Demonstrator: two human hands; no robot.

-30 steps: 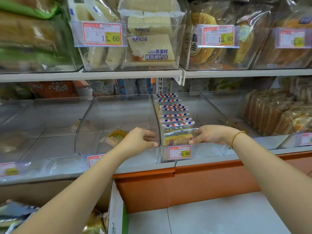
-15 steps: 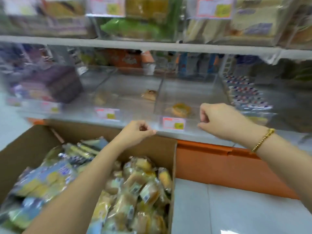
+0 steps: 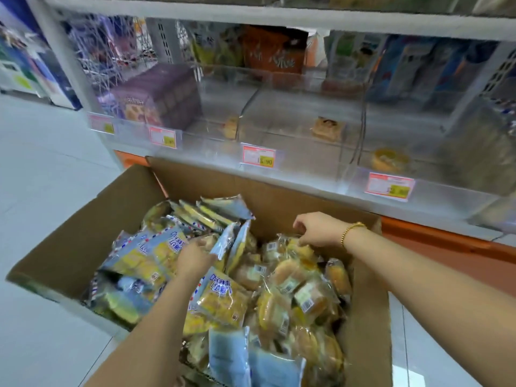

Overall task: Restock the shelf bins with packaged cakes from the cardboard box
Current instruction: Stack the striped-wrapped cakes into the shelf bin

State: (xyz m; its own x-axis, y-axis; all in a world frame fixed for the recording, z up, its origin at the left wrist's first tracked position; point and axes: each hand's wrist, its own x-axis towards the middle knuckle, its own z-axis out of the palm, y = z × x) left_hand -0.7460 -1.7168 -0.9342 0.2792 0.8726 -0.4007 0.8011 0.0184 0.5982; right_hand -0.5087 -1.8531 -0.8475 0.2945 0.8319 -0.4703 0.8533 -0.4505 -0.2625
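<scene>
The cardboard box (image 3: pixel 368 317) stands open on the floor below the shelf bins (image 3: pixel 307 152), which run from 11 to 2 o'clock. It is heaped with packaged cakes: blue-and-yellow packets (image 3: pixel 223 300) towards 9 o'clock and clear-wrapped cakes (image 3: pixel 307 297) towards 3 o'clock.

The left hand (image 3: pixel 195 258) is sunk palm-down into the middle of the heap, with packets touching it on both sides and one standing on edge at its 2 o'clock. Its fingers are blurred and partly buried, so its grasp cannot be told.

The right hand (image 3: pixel 318 230), with a gold bracelet (image 3: pixel 352 229) on the wrist, is at the box's 1 o'clock corner. Its fingers (image 3: pixel 304 241) curl downward, the tips touching the wrapper of a clear-wrapped cake just beneath; whether they pinch it cannot be told.

The bins hold single cakes (image 3: pixel 328 128), well apart.
</scene>
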